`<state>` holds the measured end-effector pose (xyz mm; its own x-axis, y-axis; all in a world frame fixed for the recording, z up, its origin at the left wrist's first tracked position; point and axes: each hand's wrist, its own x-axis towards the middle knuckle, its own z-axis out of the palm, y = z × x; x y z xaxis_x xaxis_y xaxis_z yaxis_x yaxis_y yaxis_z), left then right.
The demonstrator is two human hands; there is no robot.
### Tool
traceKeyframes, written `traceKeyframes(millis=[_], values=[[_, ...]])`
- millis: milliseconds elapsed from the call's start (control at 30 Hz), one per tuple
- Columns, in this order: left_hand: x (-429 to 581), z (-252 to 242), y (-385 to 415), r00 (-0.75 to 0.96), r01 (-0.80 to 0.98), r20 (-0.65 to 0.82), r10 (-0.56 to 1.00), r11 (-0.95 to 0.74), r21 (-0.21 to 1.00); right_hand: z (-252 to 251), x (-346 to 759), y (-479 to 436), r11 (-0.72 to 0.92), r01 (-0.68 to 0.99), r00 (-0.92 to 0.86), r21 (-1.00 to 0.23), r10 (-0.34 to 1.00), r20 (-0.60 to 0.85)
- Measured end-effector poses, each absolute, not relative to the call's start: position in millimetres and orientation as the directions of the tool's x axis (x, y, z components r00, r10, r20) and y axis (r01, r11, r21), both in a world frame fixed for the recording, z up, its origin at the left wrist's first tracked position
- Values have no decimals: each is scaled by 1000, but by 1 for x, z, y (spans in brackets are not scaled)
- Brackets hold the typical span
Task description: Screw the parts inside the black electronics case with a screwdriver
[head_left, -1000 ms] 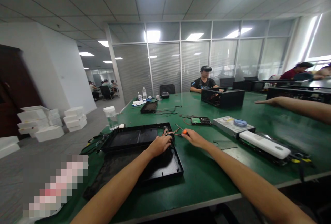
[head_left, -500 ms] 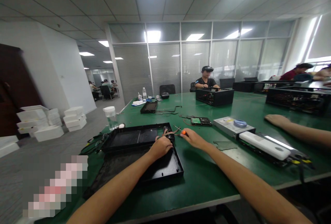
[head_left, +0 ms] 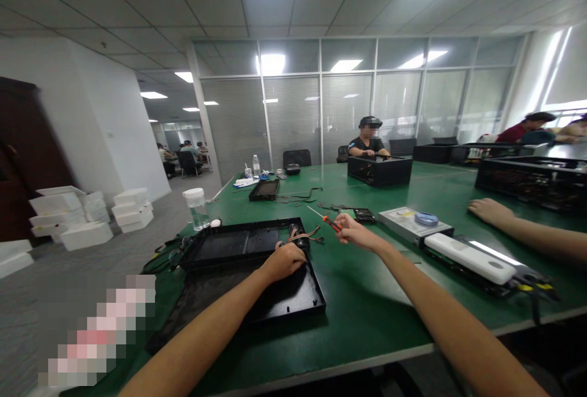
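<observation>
In my right hand [head_left: 358, 233] is a screwdriver [head_left: 331, 223] with an orange and black handle. Its thin shaft points up and to the left, clear of the case. My left hand [head_left: 285, 260] is closed, resting on an opened black plastic case [head_left: 245, 244]; whatever its fingers grip is hidden. Just beyond that hand, a bundle of striped wires [head_left: 305, 236] spills over the case's right corner, the loose ends reaching onto the table. A small circuit board in a dark frame [head_left: 364, 216] lies past my right hand.
On the green table [head_left: 358, 323] stand a lidded clear jar [head_left: 197, 208], a silver metal box [head_left: 408, 226] topped by a blue tape roll [head_left: 426, 219], and a white lamp-like bar [head_left: 470, 256]. Another person's hand [head_left: 490, 208] rests at right. Across sits a person behind a black computer case [head_left: 380, 170].
My right hand has drawn back to the right, away from the wires, and the screwdriver shows more fully. My left hand stays put. The wire ends now hang free to the right.
</observation>
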<state>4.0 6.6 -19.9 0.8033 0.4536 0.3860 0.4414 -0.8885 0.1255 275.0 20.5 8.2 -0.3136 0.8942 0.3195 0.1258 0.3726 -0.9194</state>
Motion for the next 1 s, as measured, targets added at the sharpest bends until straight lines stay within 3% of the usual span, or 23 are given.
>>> traceKeyframes(millis=[100,167,300,500,733,1000], values=[[3,-22,9,730,546,385,564,-821,167,18,281,21,376,-94,-219,-922,896,387],[3,-25,11,687,592,383,617,-781,197,19,279,21,387,-107,-82,-916,914,397],[4,-27,10,670,606,373,642,-763,225,8,260,18,454,55,112,-889,882,457],[5,-26,11,666,610,369,649,-758,231,1,239,6,588,432,83,-684,730,679],[4,-28,12,665,604,386,639,-765,224,2,238,-1,552,578,18,-601,728,686],[5,-28,11,659,618,402,636,-762,192,4,235,-3,517,633,5,-576,742,671]])
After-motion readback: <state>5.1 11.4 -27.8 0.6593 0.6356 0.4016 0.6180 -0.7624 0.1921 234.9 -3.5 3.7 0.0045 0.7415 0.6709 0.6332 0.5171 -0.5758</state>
